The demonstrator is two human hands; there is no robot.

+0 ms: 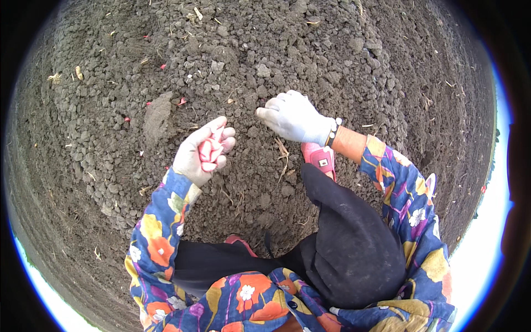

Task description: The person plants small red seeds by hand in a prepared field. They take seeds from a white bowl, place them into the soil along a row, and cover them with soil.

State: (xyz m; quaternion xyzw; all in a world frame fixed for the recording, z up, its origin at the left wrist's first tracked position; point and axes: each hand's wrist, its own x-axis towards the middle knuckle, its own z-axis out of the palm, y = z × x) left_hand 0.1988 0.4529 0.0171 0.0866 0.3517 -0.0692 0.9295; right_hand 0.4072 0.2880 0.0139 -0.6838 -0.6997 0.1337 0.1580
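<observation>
My left hand, pale and apparently gloved, is turned palm up with its fingers curled around several pink-and-white pieces that look like coated garlic cloves. To its right, my right hand wears a white knitted glove and hangs low over the loose soil. Its fingers are curled with the back of the hand toward me. The fingertips are hidden, so I cannot tell whether anything is in them. Small red pieces lie scattered on the soil left of my hands, among them one red piece beside a large clod.
Dry straw bits and crumbly clods cover the tilled ground. A pink shoe is planted just below my right wrist. My bent knee in black trousers rises at the right. Another pink shoe shows partly behind my other leg.
</observation>
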